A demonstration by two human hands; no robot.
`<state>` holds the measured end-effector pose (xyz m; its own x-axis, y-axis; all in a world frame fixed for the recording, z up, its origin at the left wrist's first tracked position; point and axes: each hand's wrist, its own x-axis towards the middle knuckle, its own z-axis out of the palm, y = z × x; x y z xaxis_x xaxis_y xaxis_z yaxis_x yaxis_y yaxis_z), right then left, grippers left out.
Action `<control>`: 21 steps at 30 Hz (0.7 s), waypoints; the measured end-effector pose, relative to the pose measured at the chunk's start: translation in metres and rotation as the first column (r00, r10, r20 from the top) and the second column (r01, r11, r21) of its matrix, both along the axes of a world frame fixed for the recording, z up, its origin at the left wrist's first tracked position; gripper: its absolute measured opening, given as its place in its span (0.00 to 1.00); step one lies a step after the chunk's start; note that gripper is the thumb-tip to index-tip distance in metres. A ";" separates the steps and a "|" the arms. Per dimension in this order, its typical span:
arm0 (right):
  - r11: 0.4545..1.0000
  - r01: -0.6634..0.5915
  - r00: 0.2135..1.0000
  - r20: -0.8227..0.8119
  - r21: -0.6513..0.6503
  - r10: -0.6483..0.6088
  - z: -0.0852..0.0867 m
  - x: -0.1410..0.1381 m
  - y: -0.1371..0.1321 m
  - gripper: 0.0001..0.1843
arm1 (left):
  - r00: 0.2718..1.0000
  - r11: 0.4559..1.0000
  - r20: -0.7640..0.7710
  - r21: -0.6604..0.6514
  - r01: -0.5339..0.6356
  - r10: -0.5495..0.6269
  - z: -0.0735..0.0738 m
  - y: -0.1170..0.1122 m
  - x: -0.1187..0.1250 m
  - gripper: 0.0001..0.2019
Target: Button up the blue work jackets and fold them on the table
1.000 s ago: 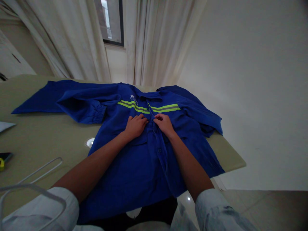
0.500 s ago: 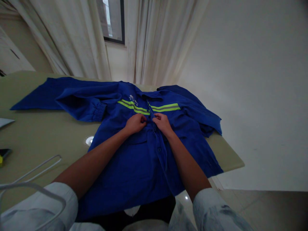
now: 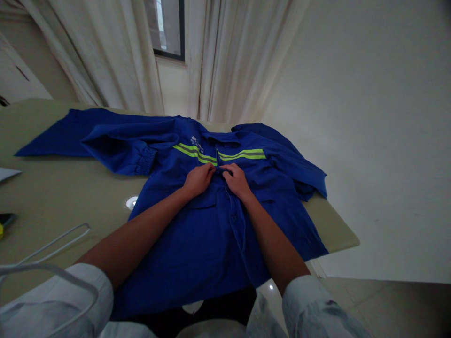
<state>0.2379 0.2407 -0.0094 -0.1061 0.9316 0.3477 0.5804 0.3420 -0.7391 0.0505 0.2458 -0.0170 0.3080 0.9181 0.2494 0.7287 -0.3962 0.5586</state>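
Note:
A royal blue long-sleeved work shirt (image 3: pixel 211 244) lies spread on the table, collar away from me, with lime reflective stripes (image 3: pixel 195 154) across the chest. My left hand (image 3: pixel 199 180) and my right hand (image 3: pixel 234 181) meet at its front placket, just below the collar. The fingers of both hands pinch the fabric edges there, and the button under them is hidden. A lower shirt button (image 3: pixel 233 218) shows below my right hand. One sleeve stretches out to the left, and the other is folded at the right.
The olive tabletop (image 3: pixel 52 197) ends at a corner to the right, above a tiled floor (image 3: pixel 387 305). A white wire hanger (image 3: pixel 52 246) lies at the lower left, with a round grommet (image 3: pixel 131 202) beside the shirt. A yellow-and-black object (image 3: pixel 4 223) and white paper (image 3: pixel 5 173) sit at the left edge.
My right hand has moved left, closer to my left hand, and the placket edges are drawn together beneath my fingers. The whole view has shifted slightly upward.

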 end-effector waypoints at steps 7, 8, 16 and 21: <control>0.997 -0.002 0.994 0.107 0.073 -0.006 -0.003 -0.005 0.000 0.08 | 0.996 1.000 0.090 -0.002 0.025 -0.025 -0.005 0.004 -0.002 0.09; 0.996 -0.002 0.992 0.125 0.085 -0.009 -0.003 -0.005 -0.001 0.08 | 0.994 1.000 0.110 -0.007 0.013 -0.013 -0.006 0.004 -0.002 0.09; 0.995 -0.044 0.954 0.299 0.087 0.016 0.006 -0.012 -0.010 0.09 | 0.989 0.999 0.144 -0.007 -0.044 0.045 -0.005 0.003 -0.003 0.06; 0.993 -0.041 0.947 0.322 0.106 0.004 0.009 -0.015 -0.013 0.10 | 0.981 1.000 0.192 0.005 0.000 -0.001 -0.009 0.007 -0.005 0.06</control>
